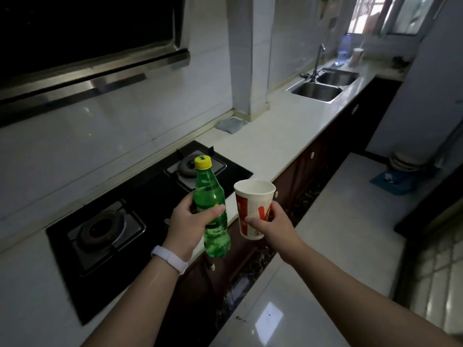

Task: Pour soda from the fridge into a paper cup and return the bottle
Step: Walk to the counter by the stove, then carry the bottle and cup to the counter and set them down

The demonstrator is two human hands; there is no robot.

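A green soda bottle (211, 196) with a yellow cap on it stands upright in my left hand (189, 227), which grips it around the label, above the front edge of the counter. Just to its right, my right hand (274, 225) holds a white paper cup (253, 199) with red and orange print. The cup is upright and slightly tilted, its mouth open toward me, and its inside looks empty. Bottle and cup are apart by a small gap. A white band sits on my left wrist.
A black two-burner gas hob (140, 216) lies in the white counter (275, 141) below the bottle. A range hood (87, 58) hangs at upper left. A double sink (323, 86) with a tap sits farther along. A grey cloth (230, 125) lies by the wall pillar.
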